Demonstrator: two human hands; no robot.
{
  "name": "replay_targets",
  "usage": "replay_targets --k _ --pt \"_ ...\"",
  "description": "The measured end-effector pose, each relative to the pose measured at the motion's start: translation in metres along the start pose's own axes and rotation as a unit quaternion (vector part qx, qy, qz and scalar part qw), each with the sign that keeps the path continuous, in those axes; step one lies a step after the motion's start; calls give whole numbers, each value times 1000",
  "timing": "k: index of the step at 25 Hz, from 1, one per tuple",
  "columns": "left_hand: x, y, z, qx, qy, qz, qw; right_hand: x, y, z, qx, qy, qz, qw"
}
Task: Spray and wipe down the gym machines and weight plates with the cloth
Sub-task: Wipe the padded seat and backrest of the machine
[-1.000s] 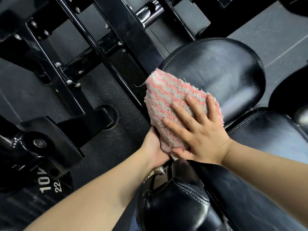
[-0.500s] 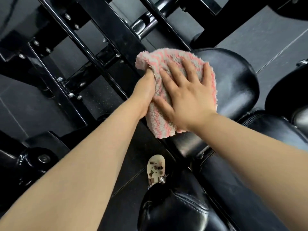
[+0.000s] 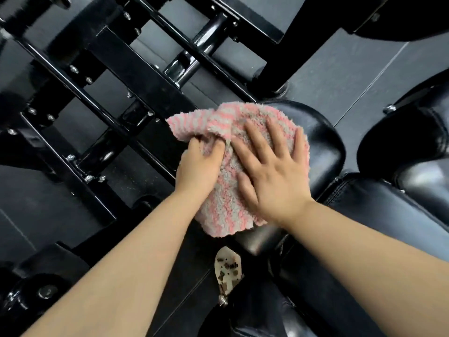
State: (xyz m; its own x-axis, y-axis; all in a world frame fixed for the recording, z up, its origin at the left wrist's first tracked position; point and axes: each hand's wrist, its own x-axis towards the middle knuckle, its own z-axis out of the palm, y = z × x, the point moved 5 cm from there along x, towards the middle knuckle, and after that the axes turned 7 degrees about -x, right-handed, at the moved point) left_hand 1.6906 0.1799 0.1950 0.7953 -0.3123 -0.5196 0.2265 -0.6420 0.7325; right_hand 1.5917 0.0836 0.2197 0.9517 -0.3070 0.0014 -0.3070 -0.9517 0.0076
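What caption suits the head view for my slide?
Both hands press a pink-and-grey cloth onto a black padded seat.

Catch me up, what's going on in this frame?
A person is wiping a black padded vinyl seat on a gym machine with a fluffy pink-and-grey striped cloth. The right hand presses flat on the cloth with fingers spread, while the left hand grips its bunched left edge. The cloth covers the pad's left side; the black steel machine frame lies beyond.

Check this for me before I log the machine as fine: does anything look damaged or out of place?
Nothing stands out. The cloth lies on the black pad, which shows no visible tears.
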Motion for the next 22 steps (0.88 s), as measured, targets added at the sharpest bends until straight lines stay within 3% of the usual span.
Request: replay_targets --k 5,10,13,15,18,20,22 --pt "68 65 37 166 -86 31 982 62 35 -6 12 -84 87 993" --pt "40 71 39 287 -45 96 952 45 37 -3 49 -19 145 988" --pt "-5 54 35 388 12 173 905 -12 17 5 82 51 194 976" --pt "-41 38 37 455 14 218 864 -50 -4 20 104 19 206 973" --pt "-79 17 45 519 -17 262 814 -83 -17 34 104 -9 158 982" --pt "-73 23 51 536 -29 249 806 -79 -5 36 105 7 159 982" --pt "-50 53 62 525 4 231 819 -59 19 32 122 37 239 963"
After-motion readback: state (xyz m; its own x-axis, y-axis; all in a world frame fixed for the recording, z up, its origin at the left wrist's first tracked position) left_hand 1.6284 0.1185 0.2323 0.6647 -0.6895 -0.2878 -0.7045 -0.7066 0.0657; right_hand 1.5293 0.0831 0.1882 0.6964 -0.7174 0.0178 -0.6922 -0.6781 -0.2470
